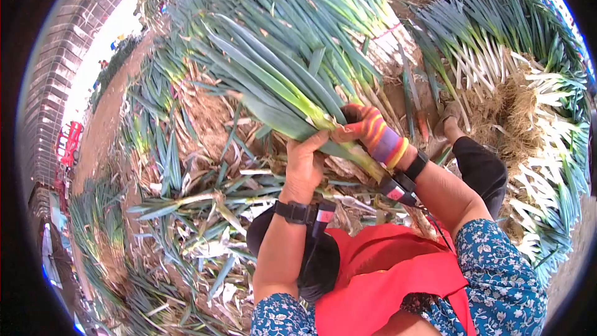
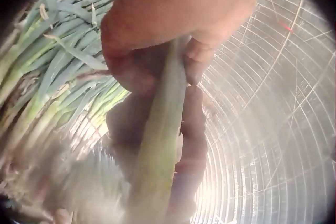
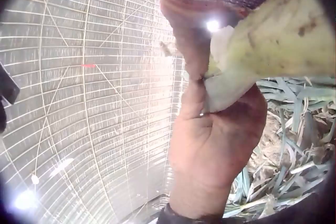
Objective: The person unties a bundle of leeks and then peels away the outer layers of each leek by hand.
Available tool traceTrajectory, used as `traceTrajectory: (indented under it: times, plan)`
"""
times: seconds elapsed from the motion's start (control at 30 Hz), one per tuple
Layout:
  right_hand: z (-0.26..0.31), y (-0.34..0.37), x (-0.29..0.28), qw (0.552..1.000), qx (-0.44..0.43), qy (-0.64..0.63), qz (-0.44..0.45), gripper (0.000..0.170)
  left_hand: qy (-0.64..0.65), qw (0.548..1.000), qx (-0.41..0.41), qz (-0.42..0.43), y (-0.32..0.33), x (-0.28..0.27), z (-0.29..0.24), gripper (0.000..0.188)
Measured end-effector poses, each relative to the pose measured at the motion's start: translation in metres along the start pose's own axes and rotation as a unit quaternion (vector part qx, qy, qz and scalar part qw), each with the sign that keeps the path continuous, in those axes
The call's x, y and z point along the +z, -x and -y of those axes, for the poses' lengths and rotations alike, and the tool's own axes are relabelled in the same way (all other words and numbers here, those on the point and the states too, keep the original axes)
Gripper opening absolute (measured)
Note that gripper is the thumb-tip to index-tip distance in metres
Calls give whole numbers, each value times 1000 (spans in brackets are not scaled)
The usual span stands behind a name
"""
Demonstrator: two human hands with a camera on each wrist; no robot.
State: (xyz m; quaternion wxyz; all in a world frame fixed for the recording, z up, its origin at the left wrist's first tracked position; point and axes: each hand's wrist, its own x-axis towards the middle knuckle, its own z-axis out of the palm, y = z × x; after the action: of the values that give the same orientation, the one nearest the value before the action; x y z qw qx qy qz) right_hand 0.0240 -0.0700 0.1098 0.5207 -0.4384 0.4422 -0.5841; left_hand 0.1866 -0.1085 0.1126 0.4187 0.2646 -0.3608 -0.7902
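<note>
A large green onion (image 1: 283, 96) lies across both hands in the head view, its long leaves pointing to the upper left and its stalk toward the person's lap. My bare left hand (image 1: 303, 165) grips it where the leaves join the stalk, thumb on top. My right hand (image 1: 373, 134), in a striped glove with bare fingertips, pinches at the same part, right beside the left thumb. In the right wrist view, a pale piece of outer skin (image 3: 228, 90) stands between the fingertips of both hands. The stalk (image 2: 160, 134) runs past both hands in the left wrist view.
Bundled green onions (image 1: 348, 12) are heaped ahead. More, with roots (image 1: 522, 112) showing, lie on the right. Stripped leaves (image 1: 217, 261) litter the ground at the left and below the hands. The person wears a red apron (image 1: 392, 267); a foot (image 1: 451, 115) rests ahead right.
</note>
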Motion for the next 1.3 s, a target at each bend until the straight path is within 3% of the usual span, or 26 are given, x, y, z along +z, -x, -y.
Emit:
traceTrajectory:
  times: [0.17, 0.3, 0.37, 0.4, 0.43, 0.47, 0.5, 0.53, 0.57, 0.6, 0.63, 0.67, 0.7, 0.77, 0.83, 0.87, 0.9, 0.93, 1.0, 1.03, 1.07, 1.1, 1.17, 1.2, 1.23, 1.3]
  plan:
    - [11, 1, 40, 999, 28, -35, 4, 41, 5, 997, 51, -66, 11, -9, -11, 31]
    - [10, 6, 44, 999, -20, 31, -28, 38, 40, 990, 94, -95, 12, -3, -13, 29]
    - [4, 18, 35, 964, -86, 220, -121, 43, 38, 984, 116, -128, 6, -5, -18, 31]
    - [1, 32, 30, 909, -99, 384, -127, 50, 56, 982, 114, -136, 4, -9, -29, 34]
    - [2, 52, 24, 906, -161, 381, -90, 52, 72, 980, 115, -144, 4, -15, -39, 36]
    - [2, 69, 16, 967, -70, 238, -51, 52, 79, 983, 87, -141, 7, -23, -46, 40]
    - [3, 87, 7, 995, 27, 92, -41, 53, 79, 982, 90, -145, 9, -27, -44, 40]
    - [-12, 101, -17, 968, 43, 244, -46, 52, 49, 979, 122, -155, 9, -30, -39, 40]
    - [-69, 124, -61, 849, -123, 508, -73, 52, 20, 974, 153, -164, 10, -33, -33, 41]
    - [-70, 142, -71, 862, -40, 504, -21, 51, 18, 974, 152, -165, 10, -36, -30, 42]
    - [-118, 166, -112, 821, 134, 552, 55, 47, 18, 975, 151, -161, 11, -36, -29, 42]
    - [-105, 180, -109, 683, 323, 640, 140, 41, 7, 974, 172, -147, 11, -37, -30, 42]
    - [-148, 209, -155, 606, 353, 681, 211, 43, -7, 973, 192, -131, 13, -39, -32, 43]
    - [-128, 196, -159, 571, 423, 677, 191, 58, -14, 973, 198, -116, 14, -39, -38, 43]
    - [-110, 181, -135, 745, 93, 660, -28, 60, -3, 973, 200, -112, 14, -37, -36, 43]
    - [-78, 156, -107, 800, -5, 599, -34, 65, 13, 974, 195, -112, 13, -33, -33, 44]
    - [-52, 133, -77, 839, -104, 532, -41, 70, 13, 975, 195, -105, 11, -31, -31, 44]
    - [-54, 121, -63, 816, -132, 560, -52, 66, 32, 979, 178, -95, 9, -30, -27, 44]
    - [-64, 103, -46, 873, -60, 479, -70, 57, 66, 983, 161, -55, 12, -16, -28, 43]
    - [-70, 97, -38, 931, 41, 354, -74, 51, 67, 983, 164, -53, 11, -16, -27, 43]
    - [-76, 96, -27, 925, -47, 362, -105, 41, 65, 988, 132, -54, 9, -19, -25, 41]
    - [-74, 95, -20, 925, -47, 363, -102, 41, 63, 992, 98, -58, 10, -20, -25, 40]
    - [-66, 95, -6, 987, 100, 93, -82, 41, 53, 993, 97, -46, 7, -22, -19, 36]
    - [-64, 93, 1, 991, 108, -31, -67, 49, -12, 999, 32, -30, 4, -26, -10, 34]
    - [-57, 90, 5, 992, 105, -30, -69, 49, -75, 997, -33, -14, 4, -28, 2, 32]
    - [-33, 80, 13, 991, 89, -83, -61, 62, -350, 923, -43, 154, 35, 12, 0, 24]
